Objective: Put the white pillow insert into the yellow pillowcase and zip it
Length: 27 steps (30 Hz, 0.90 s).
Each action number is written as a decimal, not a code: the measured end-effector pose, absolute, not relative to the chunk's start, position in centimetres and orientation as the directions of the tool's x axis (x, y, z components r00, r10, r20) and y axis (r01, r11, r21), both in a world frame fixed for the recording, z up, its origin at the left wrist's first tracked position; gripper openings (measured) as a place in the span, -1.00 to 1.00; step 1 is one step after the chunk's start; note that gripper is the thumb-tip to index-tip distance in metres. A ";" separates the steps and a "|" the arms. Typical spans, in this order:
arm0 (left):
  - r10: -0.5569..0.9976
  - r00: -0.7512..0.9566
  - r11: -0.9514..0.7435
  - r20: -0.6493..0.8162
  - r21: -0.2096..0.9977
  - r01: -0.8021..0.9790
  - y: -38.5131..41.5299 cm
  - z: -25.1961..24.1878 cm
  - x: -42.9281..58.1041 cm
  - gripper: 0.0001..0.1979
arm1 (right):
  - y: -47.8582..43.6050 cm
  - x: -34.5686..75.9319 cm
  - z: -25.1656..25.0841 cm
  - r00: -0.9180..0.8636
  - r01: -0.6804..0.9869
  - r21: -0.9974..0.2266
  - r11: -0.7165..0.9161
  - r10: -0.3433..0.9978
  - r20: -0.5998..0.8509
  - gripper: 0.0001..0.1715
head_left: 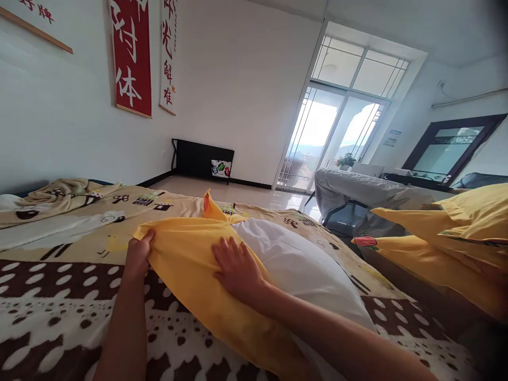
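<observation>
A yellow pillowcase (178,254) lies partly over a plump white pillow (301,264) on the bed. My left hand (138,254) is closed on the pillowcase's left corner, which it holds pulled out to the side. My right hand (238,270) rests flat on the yellow cloth near the pillow's edge, fingers spread. Behind the hands, another corner of the cloth with a red patch sticks up. The white pillow shows to the right of the cloth; its lower part is hidden by my right forearm.
A patterned blanket (79,312) in brown, cream and white covers the bed. More yellow bedding (468,233) is piled at the right. Beyond stand a plastic-covered table (349,182) and a black folded frame (194,159) against the wall, with glass doors at the back.
</observation>
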<state>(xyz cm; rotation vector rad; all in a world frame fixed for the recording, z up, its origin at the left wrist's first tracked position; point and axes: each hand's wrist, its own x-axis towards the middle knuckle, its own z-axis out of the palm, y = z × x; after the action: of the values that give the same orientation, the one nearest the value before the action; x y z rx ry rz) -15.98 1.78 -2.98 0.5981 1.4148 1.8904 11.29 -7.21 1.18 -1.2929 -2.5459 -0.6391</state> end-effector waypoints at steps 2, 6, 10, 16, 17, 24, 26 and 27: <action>0.760 -0.643 -0.122 -0.092 0.952 -0.281 2.1 -3.2 -15.7 -0.78 | -4.6 12.4 0.8 -0.562 0.827 0.203 0.524 0.756 0.337 -0.29; 0.776 -0.618 -0.043 -0.123 0.968 -0.245 0.8 -2.4 -15.6 -0.70 | -2.2 15.3 2.2 -0.471 0.875 0.051 0.481 0.825 0.313 -0.40; 0.939 -0.247 0.230 -0.241 0.970 -0.072 -2.0 -1.6 -17.3 -0.61 | -2.5 16.2 4.4 -0.306 0.939 -0.084 0.335 0.920 0.245 -0.53; 0.973 0.085 0.203 -0.216 0.969 0.142 -0.6 -3.5 -15.2 -0.50 | -2.2 13.8 5.8 -0.198 0.724 -0.674 0.147 0.980 0.001 -0.82; 0.982 0.022 0.183 -0.187 0.976 0.118 0.1 -4.0 -14.1 -0.48 | -2.1 13.5 5.7 -0.192 0.640 -0.765 0.070 0.979 -0.071 -0.82; 0.962 -0.254 -0.106 0.102 0.994 -0.003 3.0 -5.4 -7.9 -0.54 | -2.7 12.9 4.0 -0.522 0.103 -0.967 -0.232 0.815 -0.251 -0.58; 0.936 -0.322 -0.171 0.145 0.984 -0.054 2.9 -5.3 -6.7 -0.58 | -2.8 12.9 3.5 -0.471 0.061 -0.976 -0.209 0.856 -0.213 -0.55; 0.921 -0.359 -0.194 0.151 0.977 -0.086 2.8 -5.2 -6.0 -0.58 | -2.7 13.0 3.4 -0.433 0.044 -0.981 -0.190 0.881 -0.190 -0.56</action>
<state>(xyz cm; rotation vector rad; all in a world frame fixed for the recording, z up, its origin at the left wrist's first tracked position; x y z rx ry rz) -6.03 2.80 -5.18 1.0551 1.2838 1.6608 13.00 -2.69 3.40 -1.1075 -1.4364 1.6924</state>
